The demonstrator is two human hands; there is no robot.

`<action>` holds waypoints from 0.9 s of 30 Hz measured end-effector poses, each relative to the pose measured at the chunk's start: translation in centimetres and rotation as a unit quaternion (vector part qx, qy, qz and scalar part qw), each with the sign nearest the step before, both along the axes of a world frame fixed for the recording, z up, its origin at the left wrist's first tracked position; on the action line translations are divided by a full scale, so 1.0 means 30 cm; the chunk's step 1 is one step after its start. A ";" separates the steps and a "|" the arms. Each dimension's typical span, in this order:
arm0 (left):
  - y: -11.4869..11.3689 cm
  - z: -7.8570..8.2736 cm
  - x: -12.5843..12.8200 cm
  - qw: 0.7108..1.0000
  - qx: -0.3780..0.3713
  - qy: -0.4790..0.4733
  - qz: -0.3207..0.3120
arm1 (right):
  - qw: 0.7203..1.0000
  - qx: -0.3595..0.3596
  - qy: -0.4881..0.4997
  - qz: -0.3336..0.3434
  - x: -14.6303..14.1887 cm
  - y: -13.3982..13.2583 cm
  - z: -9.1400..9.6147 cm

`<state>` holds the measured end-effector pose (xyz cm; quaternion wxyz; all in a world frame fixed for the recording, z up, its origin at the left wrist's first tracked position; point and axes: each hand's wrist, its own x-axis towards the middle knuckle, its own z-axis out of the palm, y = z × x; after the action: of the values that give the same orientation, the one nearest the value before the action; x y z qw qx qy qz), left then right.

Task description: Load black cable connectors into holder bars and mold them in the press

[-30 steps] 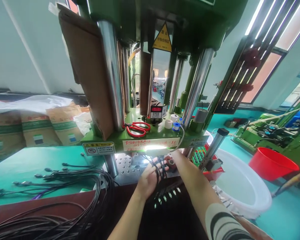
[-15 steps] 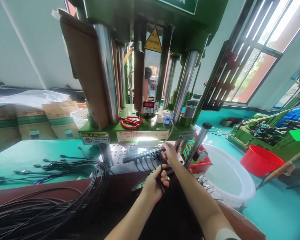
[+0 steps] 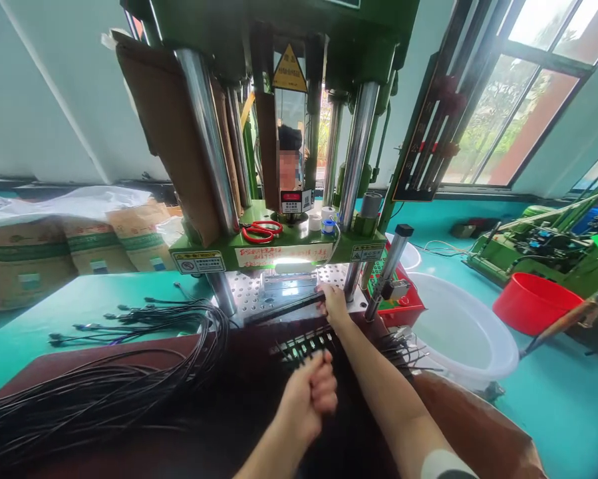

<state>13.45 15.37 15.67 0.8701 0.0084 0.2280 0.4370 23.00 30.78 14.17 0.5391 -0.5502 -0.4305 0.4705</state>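
Note:
My left hand (image 3: 309, 389) is closed in a fist on a bunch of thin black cables, pulled back toward me over the dark lap area. The cables' moulded plug ends (image 3: 306, 346) hang in a row just beyond the fist. My right hand (image 3: 332, 303) reaches forward and grips the right end of a long dark metal mould bar (image 3: 283, 308), which lies on the perforated steel bed (image 3: 246, 293) of the green press machine (image 3: 279, 256).
A big bundle of black cables (image 3: 109, 392) lies at the left, some with plugs spread on the teal table (image 3: 54, 299). Red scissors (image 3: 259, 231) rest on the machine ledge. A white basin (image 3: 461, 329) and red bucket (image 3: 535, 306) stand at the right. Paper sacks (image 3: 34, 259) are stacked at left.
My left hand has drawn the cables back out of the mould bar toward me. The bar, which was lifted with plugs in it, now lies lower on the bed under my right hand.

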 end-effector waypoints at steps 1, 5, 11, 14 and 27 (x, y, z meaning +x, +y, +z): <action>-0.035 -0.006 0.002 1.000 0.018 0.016 -0.021 | 1.000 0.001 0.000 -0.002 0.012 0.005 0.000; -0.111 -0.007 0.008 0.992 0.107 0.062 -0.019 | 1.000 0.017 -0.019 -0.001 0.063 0.017 -0.014; -0.022 0.050 -0.049 0.899 0.299 0.297 0.117 | 0.991 0.019 -0.116 0.065 0.132 0.004 -0.058; 0.041 0.066 -0.112 0.841 0.364 0.376 0.139 | 0.970 0.020 -0.192 0.146 0.191 -0.003 -0.057; 0.116 -0.001 -0.238 0.562 0.552 0.607 0.108 | 0.763 0.065 -0.601 0.230 0.270 0.019 -0.035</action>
<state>6.29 18.85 15.62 0.2985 0.7253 0.4162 0.4599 31.09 31.34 13.13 0.0804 -0.5687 -0.8091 0.1245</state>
